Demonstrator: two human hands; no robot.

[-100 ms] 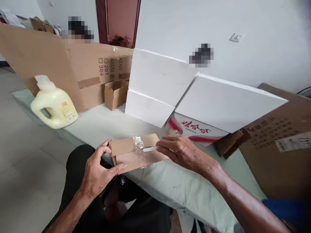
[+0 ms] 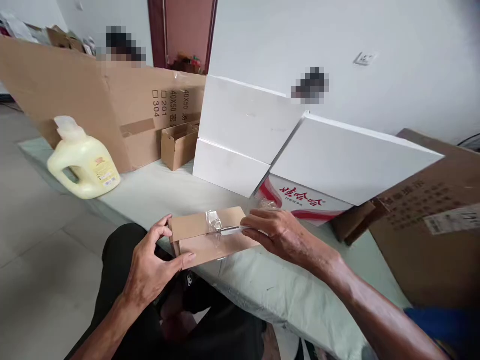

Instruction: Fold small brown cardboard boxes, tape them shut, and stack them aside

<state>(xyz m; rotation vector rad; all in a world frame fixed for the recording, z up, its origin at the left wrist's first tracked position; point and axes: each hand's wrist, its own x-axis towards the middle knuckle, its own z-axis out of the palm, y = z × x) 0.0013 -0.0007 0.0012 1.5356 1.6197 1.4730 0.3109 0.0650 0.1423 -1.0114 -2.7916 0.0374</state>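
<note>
A small brown cardboard box (image 2: 204,225) lies at the near edge of the covered table, in front of me. Clear tape (image 2: 214,220) wraps its middle across the seam. With thumb and fingers, my left hand (image 2: 152,255) grips the box's left end. My right hand (image 2: 275,230) is closed over the box's right end, pinching a thin, silvery knife (image 2: 230,230). Its flat blade points left along the seam and meets the tape; most of the handle is hidden in my fingers.
A pale yellow detergent jug (image 2: 84,162) stands at the left. Behind are a large cardboard carton (image 2: 138,100), a small open carton (image 2: 179,147) and white boxes (image 2: 243,120). A red-and-white box (image 2: 303,200) and another big carton (image 2: 431,240) are at the right. Two blurred heads show beyond.
The knife has tilted slightly and its blade tip now sits in the seam under the tape. Both hands and the box have hardly moved.
</note>
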